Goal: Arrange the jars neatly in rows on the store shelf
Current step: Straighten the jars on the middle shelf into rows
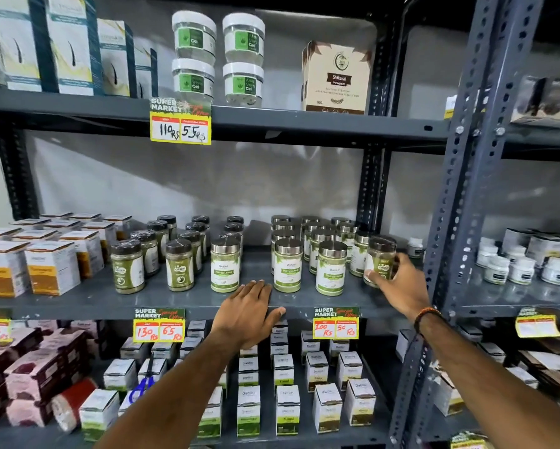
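The right hand (pixel 398 286) has its fingers (pixel 374 277) wrapped round a dark-lidded jar (pixel 380 260), gripping it low on the label. The jar stands upright at the right end of the shelf (pixel 175 299), just right of the steel-lidded jars (pixel 332 268). Its own kind, the dark-lidded rows (pixel 162 251), lie well off to the left of that steel-lidded block. The left hand (pixel 249 314) rests flat and open on the shelf edge, holding nothing, nearer those rows, so I'd judge the jar must travel leftward.

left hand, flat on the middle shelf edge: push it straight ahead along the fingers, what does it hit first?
Probably nothing soon: the left hand points into the gap between the two front Moringa Leaves jars. Depth is unclear; it might graze either one.
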`<state>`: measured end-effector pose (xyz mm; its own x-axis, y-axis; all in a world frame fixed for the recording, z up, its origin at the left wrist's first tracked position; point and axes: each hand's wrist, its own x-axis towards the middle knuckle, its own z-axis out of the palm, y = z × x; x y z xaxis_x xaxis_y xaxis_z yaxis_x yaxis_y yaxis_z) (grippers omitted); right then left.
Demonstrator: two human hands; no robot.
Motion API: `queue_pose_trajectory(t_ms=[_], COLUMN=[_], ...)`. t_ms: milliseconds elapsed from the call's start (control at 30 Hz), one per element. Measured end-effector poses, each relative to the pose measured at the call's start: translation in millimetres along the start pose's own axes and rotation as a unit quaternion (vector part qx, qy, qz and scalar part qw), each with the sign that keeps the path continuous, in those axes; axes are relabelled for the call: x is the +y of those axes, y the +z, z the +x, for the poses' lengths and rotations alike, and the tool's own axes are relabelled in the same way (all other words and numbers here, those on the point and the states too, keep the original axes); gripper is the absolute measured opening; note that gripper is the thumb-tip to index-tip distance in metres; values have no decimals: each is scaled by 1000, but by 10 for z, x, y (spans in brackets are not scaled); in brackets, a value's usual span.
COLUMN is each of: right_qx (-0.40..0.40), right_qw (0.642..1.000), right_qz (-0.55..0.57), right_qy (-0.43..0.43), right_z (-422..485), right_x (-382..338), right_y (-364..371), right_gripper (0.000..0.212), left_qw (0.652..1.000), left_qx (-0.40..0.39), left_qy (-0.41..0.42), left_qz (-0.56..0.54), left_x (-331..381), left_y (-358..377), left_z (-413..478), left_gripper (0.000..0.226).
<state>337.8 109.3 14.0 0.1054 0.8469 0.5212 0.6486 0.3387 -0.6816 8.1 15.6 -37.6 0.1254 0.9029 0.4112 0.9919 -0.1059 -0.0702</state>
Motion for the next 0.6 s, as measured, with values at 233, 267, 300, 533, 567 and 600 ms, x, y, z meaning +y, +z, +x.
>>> queue_pose_trajectory(t_ms=[233,267,300,533,567,600], right_qx=[10,7,5,-77,-95,-114], right_qw=[998,997,996,984,981,978], right_qz=[47,57,66,105,109,119], right_qy=[-40,-47,-57,-125,-128,-130], right_z=[-253,-287,-328,-722,-783,-845], right_x=[-598,-707,-824,-1704,-1805,-1891], right_y=[-149,-130,-96,408,532,667], right_gripper=[73,74,73,60,56,52], left_qw=[999,999,998,992,991,990], left_qx=[36,45,54,115,119,119], left_qy=[0,-4,-8,-46,-54,-62], left_qz=[13,12,12,28,28,29], left_x=[-95,-146,-208,-826,-931,-1044], left_y=[-588,-673,-753,-1069,-1092,-1107], left_z=[-189,-211,-243,-557,-622,-690], left_gripper=[81,80,80,72,71,70])
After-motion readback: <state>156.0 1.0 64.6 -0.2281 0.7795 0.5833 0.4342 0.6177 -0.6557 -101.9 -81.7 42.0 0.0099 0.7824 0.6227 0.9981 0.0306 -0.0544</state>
